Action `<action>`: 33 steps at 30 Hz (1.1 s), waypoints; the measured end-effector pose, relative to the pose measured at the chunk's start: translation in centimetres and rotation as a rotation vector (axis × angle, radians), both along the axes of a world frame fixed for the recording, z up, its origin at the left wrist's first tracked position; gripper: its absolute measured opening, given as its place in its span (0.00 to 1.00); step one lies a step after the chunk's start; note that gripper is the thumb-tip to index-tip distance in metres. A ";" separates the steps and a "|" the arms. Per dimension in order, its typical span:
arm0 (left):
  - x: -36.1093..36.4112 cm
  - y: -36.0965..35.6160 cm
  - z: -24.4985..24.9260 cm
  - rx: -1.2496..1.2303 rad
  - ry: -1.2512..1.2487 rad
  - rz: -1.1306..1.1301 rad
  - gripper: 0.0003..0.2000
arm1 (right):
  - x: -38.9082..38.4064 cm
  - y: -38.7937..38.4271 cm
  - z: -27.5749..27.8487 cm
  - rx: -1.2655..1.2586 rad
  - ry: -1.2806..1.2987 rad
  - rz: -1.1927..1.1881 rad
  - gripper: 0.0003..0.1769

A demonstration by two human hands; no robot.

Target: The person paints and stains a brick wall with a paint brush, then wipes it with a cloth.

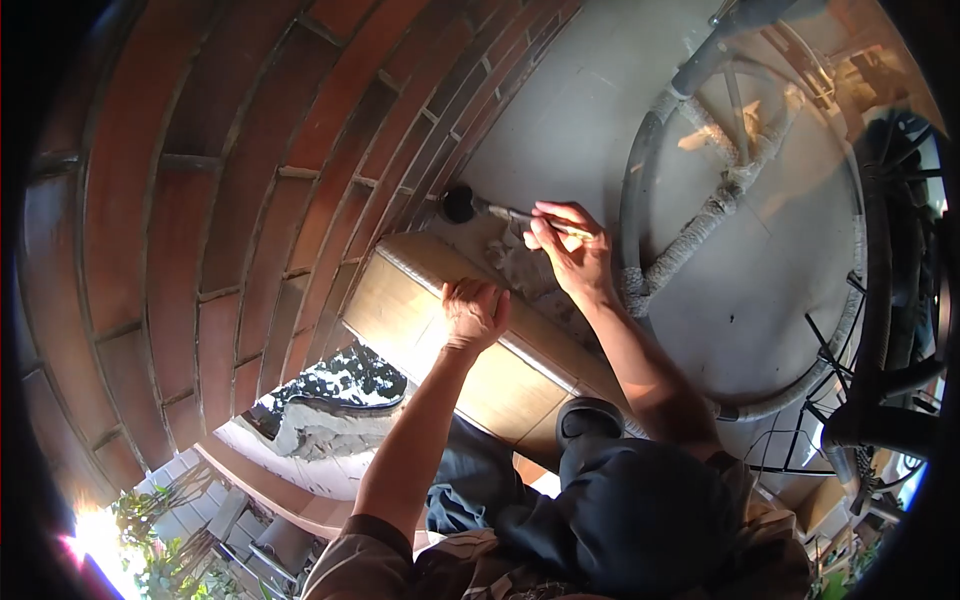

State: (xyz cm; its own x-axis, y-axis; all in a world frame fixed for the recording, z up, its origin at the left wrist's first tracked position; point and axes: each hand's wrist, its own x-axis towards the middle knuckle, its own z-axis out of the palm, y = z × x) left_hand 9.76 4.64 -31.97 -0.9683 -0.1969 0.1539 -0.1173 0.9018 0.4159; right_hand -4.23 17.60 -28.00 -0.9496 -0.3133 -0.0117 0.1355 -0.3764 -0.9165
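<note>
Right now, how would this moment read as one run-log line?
right hand: holds slim tool | left hand: on tiled ledge | brick wall: alongside

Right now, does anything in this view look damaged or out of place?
Possibly. Along the tiled ledge, the pale surface has a rough patch, unlike its smoother parts. Near the brick wall, a grey mass has ragged edges. I cannot tell whether either is damage.

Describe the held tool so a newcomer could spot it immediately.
From the brick wall, go to the tan tiled ledge that meets it. Above the ledge in the picture, the right hand holds the tool. It is thin and stick-like, pointing toward the wall, unlike the round black spot just past its tip.
</note>
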 end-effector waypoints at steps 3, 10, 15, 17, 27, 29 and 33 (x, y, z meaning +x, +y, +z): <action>0.0 0.1 0.0 0.010 -0.038 0.009 0.07 | -0.9 -0.9 -1.2 0.063 0.057 -0.043 0.05; 0.1 0.0 -0.1 0.039 -0.066 0.024 0.07 | -0.1 -3.4 -8.2 0.205 0.099 -0.045 0.05; 0.1 -0.1 -0.4 0.062 -0.056 0.039 0.06 | -0.9 -7.1 -9.8 0.226 -0.110 0.048 0.07; 0.1 0.0 -0.5 0.069 -0.075 0.054 0.06 | -1.0 -8.6 -10.1 0.197 -0.163 0.071 0.06; 0.0 -0.2 -0.1 0.079 -0.073 0.067 0.05 | -1.2 -11.1 -14.6 0.588 0.128 0.050 0.12; 0.1 -0.1 -0.1 0.079 -0.089 0.075 0.05 | -1.1 -11.1 -15.0 0.623 0.174 0.030 0.13; 0.0 -0.1 0.0 0.079 -0.085 0.079 0.04 | -1.4 -11.4 -14.8 0.650 0.169 0.056 0.13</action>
State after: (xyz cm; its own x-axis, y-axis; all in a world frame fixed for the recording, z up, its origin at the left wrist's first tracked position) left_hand 9.81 4.55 -31.94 -0.9581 -0.2814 0.0529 -0.2245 0.8530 0.4712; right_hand -5.58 6.23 -42.82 -0.9375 -0.3416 -0.0671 -0.0265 0.2623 -0.9646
